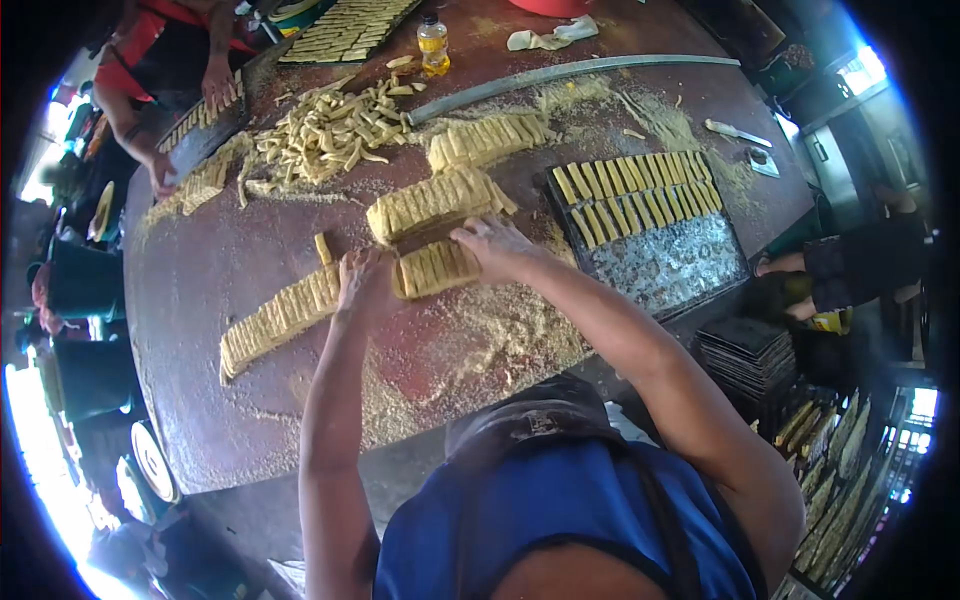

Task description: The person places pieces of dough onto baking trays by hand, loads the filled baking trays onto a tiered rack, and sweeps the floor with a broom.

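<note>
A short row of pale dough sticks, standing side by side, lies between my two hands on the dusty table. At its left end is my left hand, fingers curled down between this row and a longer row of dough sticks. My right hand closes over the right end, its fingers bent onto the sticks. Just beyond is a taller crumb-coated block of sticks, with another row behind it. One loose stick sits above the long row's end.
A dark baking tray with two rows of sticks lies right. Farther back are a heap of dough pieces, a long metal bar, a bottle and a knife. A co-worker's hands handle another tray at upper left.
</note>
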`<state>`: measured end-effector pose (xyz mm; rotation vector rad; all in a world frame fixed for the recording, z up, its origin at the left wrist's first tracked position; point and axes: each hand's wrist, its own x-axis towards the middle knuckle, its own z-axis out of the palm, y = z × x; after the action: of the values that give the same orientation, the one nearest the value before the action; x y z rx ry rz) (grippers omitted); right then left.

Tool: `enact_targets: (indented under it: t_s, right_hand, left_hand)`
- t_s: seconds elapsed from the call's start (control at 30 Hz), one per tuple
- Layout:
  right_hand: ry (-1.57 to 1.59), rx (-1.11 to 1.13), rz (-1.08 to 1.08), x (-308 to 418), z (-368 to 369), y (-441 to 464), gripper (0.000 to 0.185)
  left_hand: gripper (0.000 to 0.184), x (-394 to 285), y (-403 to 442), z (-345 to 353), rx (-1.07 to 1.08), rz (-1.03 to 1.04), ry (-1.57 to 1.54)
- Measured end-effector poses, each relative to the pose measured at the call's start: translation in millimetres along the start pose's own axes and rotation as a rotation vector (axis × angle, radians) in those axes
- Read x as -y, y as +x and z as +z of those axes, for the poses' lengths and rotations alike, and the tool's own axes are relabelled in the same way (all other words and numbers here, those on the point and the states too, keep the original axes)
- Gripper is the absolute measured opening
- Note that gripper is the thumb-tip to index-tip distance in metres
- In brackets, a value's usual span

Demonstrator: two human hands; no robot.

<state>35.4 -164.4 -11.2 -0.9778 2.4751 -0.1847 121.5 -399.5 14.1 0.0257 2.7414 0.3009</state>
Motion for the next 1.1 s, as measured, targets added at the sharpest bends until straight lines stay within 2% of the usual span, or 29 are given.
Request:
enact_targets:
  t_s: [0.07, 0.1, 0.2, 0.3, 0.33, 0.37, 0.4, 0.43, 0.5, 0.53, 0.57, 0.6, 0.63, 0.67, 0.7, 0.73, 0.77, 0.8, 0.83, 0.87, 0.9, 0.93, 1.0, 1.03, 1.07, 1.1]
  right_hand:
    - [0.013, -0.037, -0.008, -0.3, 14.1, -25.3, 0.089]
    - [0.006, 0.0, -0.01, 4.3, 9.5, -41.4, 0.088]
    - [0.04, 0.007, -0.066, 1.8, 19.9, -80.0, 0.085]
    - [-0.017, -0.086, -0.173, -7.1, 27.6, -95.5, 0.083]
    - [0.04, -0.076, -0.227, -14.3, 24.3, -93.1, 0.076]
    - [0.098, -0.067, -0.283, -21.5, 20.2, -90.8, 0.068]
    - [0.101, -0.061, -0.293, -32.8, 10.9, -91.7, 0.068]
    - [0.305, -0.128, -0.117, -48.8, -1.8, -95.3, 0.059]
    - [0.313, -0.132, 0.112, -73.1, -17.8, -98.0, 0.043]
    - [0.121, -0.077, 0.159, -78.2, -25.0, -100.0, 0.035]
    - [0.087, 0.165, 0.226, -76.4, -28.1, -99.4, 0.029]
    - [-0.019, 0.15, 0.1, -82.8, -14.6, -98.7, 0.029]
    - [-0.086, -0.009, 0.004, -85.5, 3.4, -97.2, 0.029]
    - [-0.151, -0.167, -0.092, -91.8, 18.2, -96.2, 0.029]
    - [-0.116, -0.315, -0.162, -104.6, 25.1, -94.1, 0.031]
    - [-0.105, -0.32, -0.182, -105.9, 7.4, -104.9, 0.031]
    - [0.265, -0.155, -0.019, -111.1, -13.4, -117.3, 0.03]
    - [0.635, 0.023, 0.152, -117.1, -25.7, -129.9, 0.03]
    - [0.65, -0.155, 0.027, -151.7, 3.3, -128.0, 0.03]
    - [0.668, -0.189, -0.041, -174.2, 11.7, -135.2, 0.032]
    - [0.74, -0.124, 0.062, -179.2, 11.2, -144.6, 0.032]
    - [0.808, -0.063, 0.163, -183.7, 9.0, -151.9, 0.032]
    - [0.899, -0.067, 0.277, -171.9, 2.7, -165.6, 0.032]
    - [0.829, -0.161, 0.209, -173.4, 9.5, -163.4, 0.032]
    - [0.832, -0.163, 0.208, -176.2, 15.5, -163.6, 0.032]
    - [0.656, -0.238, 0.227, -173.3, 14.1, -166.1, 0.031]
  left_hand:
    - [0.089, -12.3, -18.8, 12.0, -0.088, 0.046, 0.151]
    - [0.083, -28.6, -31.7, 3.5, 0.004, 0.015, 0.096]
    - [0.083, -43.9, -63.1, 38.4, -0.075, 0.065, 0.122]
    - [0.084, -52.4, -79.7, 50.4, -0.104, 0.008, -0.008]
    - [0.085, -51.8, -83.7, 54.0, -0.147, -0.001, -0.065]
    - [0.097, -48.5, -80.2, 57.9, -0.086, -0.023, -0.068]
    - [0.097, -54.0, -82.1, 54.3, -0.082, -0.035, -0.068]
    - [0.1, -60.6, -86.3, 44.1, -0.113, -0.054, -0.094]
    - [0.11, -78.7, -88.3, 24.9, -0.133, -0.119, -0.131]
    - [0.11, -90.4, -84.1, 25.0, -0.141, -0.137, -0.125]
    - [0.108, -104.0, -79.1, 26.4, -0.225, -0.122, -0.153]
    - [0.106, -118.3, -72.9, 28.5, -0.311, -0.106, -0.178]
    - [0.09, -131.7, -63.8, 38.6, -0.362, -0.07, -0.21]
    - [0.09, -147.5, -58.5, 46.5, -0.371, -0.089, -0.199]
    - [0.082, -163.4, -54.6, 53.2, -0.374, -0.082, -0.187]
    - [0.074, -180.4, -53.6, 54.5, -0.372, -0.073, -0.174]
    - [0.061, -196.9, -56.5, 54.7, -0.442, -0.083, -0.133]
    - [0.061, -205.1, -56.9, 56.4, -0.435, -0.09, -0.117]
    - [0.057, -212.1, -57.2, 61.3, -0.483, -0.1, -0.181]
    - [0.053, -219.6, -57.0, 66.6, -0.533, -0.108, -0.249]
    - [0.045, -229.2, -54.8, 70.4, -0.567, -0.134, -0.223]
    - [0.045, -238.3, -48.3, 72.5, -0.573, -0.126, -0.215]
    - [0.041, -254.9, -31.0, 73.5, -0.56, 0.004, -0.28]
    - [0.037, -267.1, -22.5, 69.6, -0.567, 0.025, -0.307]
    - [0.037, -273.6, -11.9, 70.4, -0.567, 0.027, -0.303]
    - [0.036, -276.9, 0.7, 72.3, -0.529, 0.047, -0.305]
